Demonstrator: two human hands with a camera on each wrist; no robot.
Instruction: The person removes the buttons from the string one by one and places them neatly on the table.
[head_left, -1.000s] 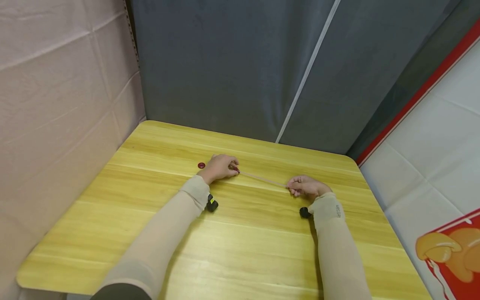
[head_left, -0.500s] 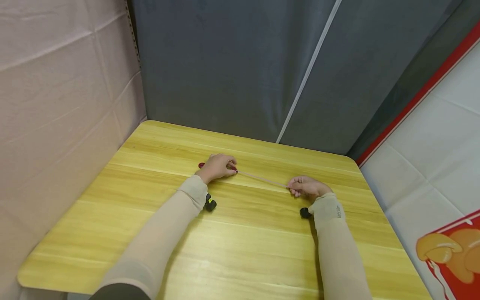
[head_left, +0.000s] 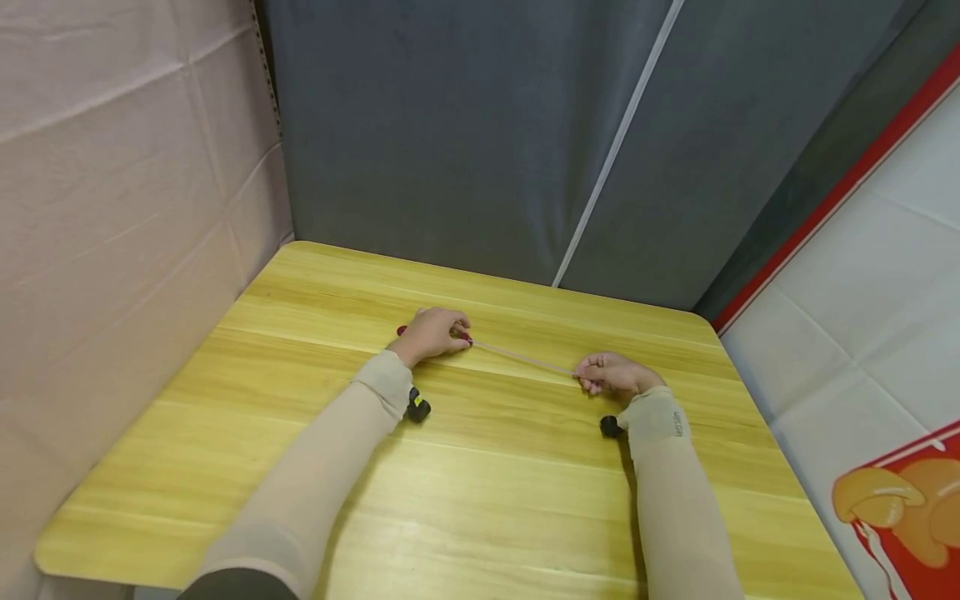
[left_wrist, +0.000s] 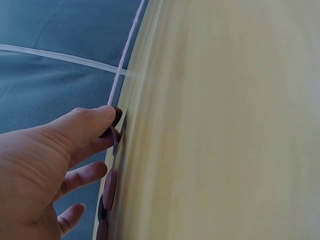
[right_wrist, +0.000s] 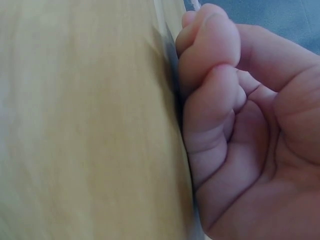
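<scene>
Pale string runs taut across the far middle of the wooden table, between both hands. The left hand pinches a dark red button at the string's left end, other buttons lying beneath its fingers; the right hand is curled tight around the right end. To do well, I'd judge: keep the line stretched and slide the button along without slackening.
</scene>
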